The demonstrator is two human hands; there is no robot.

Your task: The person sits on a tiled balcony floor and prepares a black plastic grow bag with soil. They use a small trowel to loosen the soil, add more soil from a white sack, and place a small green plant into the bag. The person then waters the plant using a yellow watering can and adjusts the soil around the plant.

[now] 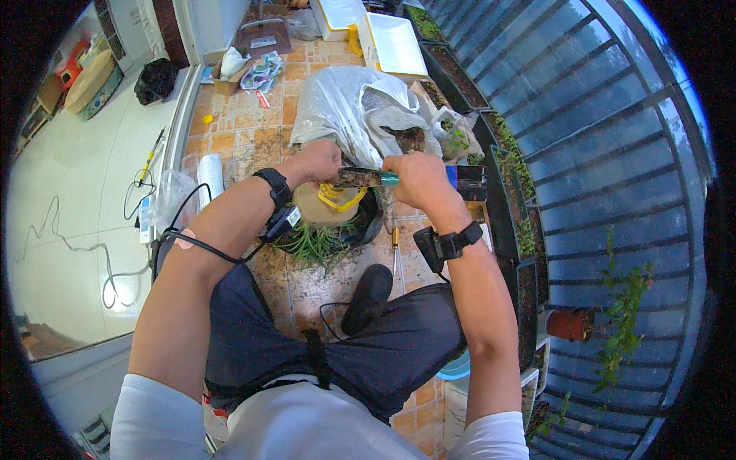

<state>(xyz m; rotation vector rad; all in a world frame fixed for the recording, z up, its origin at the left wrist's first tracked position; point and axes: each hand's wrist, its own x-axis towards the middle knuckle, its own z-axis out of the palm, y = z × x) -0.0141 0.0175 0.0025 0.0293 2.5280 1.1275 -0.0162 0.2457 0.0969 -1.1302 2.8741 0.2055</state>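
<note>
My right hand (422, 181) grips the green handle of a garden trowel (388, 179). Dark soil lies on the trowel's blade (357, 177), which points left. Close to the blade's tip is my left hand (319, 161), its fingers curled; what they hold, if anything, is hidden. Beneath the blade sits a yellow plastic rim or frame (343, 200) over a tan rounded surface (319, 214). Narrow green leaves of a plant (319, 241) spread just in front, beside a black plastic container or bag (372, 221).
Beyond my hands slumps a large white plastic sack (339, 106), open and showing soil (407, 140). A screwdriver (395, 250) lies on the tiled floor (287, 287). Black planter troughs (506, 190) line the railing (609, 161). White trays (395, 45) stand at the back.
</note>
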